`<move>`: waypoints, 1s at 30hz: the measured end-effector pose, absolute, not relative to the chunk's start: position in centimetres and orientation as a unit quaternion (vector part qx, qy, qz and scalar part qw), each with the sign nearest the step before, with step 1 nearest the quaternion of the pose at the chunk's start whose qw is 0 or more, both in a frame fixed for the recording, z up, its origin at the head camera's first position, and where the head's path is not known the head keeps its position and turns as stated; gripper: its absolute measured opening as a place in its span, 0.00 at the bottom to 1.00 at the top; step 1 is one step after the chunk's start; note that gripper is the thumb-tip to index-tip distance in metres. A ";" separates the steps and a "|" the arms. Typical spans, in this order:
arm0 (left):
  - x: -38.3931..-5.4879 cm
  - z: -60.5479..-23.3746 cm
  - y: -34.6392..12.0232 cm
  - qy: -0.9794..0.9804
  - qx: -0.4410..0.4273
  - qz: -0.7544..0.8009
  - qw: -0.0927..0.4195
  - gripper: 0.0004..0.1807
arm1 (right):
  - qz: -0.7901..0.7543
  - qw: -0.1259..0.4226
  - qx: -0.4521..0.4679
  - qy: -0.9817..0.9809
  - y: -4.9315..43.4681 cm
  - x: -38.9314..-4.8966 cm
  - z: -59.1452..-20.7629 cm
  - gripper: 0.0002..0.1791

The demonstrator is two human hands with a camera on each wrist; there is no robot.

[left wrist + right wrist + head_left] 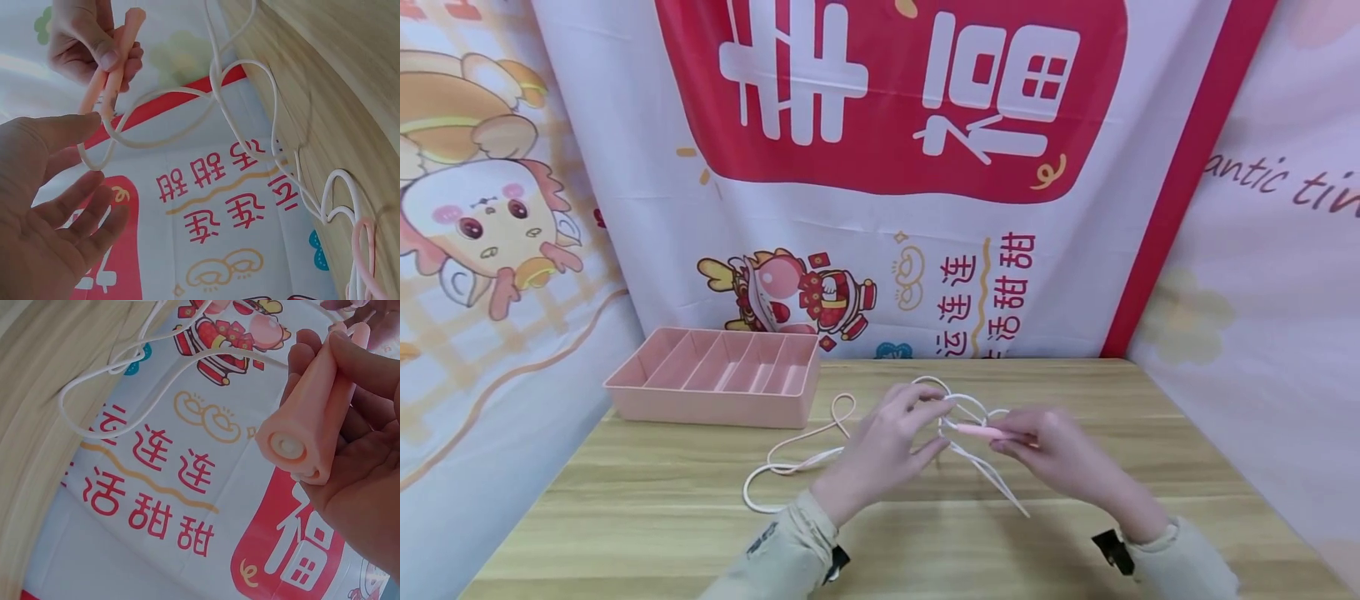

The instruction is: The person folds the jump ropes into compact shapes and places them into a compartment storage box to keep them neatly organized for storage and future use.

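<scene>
Two pink jump rope handles [303, 415] lie side by side in my right hand [1052, 450], gripped between thumb and fingers. From their ends runs a thin white cord [214, 62], which crosses itself in loose loops over the table. My left hand [887, 442] is beside the handles, its fingers spread and slightly bent. In the left wrist view a loop of cord passes between the left thumb and fingertips, without a clear pinch. Some cord, partly pink, trails on the table left of the left hand.
A pink tray [711, 407] with several long compartments stands at the back left of the wooden table [625, 517]. Printed cloth [895, 217] hangs behind the table and on both sides.
</scene>
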State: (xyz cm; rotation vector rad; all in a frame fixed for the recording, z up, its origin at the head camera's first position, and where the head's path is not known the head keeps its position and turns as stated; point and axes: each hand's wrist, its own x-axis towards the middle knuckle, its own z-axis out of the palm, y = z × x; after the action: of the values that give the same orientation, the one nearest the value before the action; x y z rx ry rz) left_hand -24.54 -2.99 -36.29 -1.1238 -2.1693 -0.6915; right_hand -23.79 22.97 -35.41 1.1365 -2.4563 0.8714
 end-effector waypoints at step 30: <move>-25.2 -36.3 -4.2 -0.816 -0.411 -0.251 0.322 0.07 | 0.465 0.104 0.384 -0.791 21.5 -23.2 -36.2 0.08</move>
State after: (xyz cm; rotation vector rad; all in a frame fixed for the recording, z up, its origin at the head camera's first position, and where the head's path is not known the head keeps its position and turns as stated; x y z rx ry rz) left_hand -25.17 -4.15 -36.29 -1.0783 -2.1418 -0.6581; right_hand -23.17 21.51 -36.16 1.1319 -2.3318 1.3716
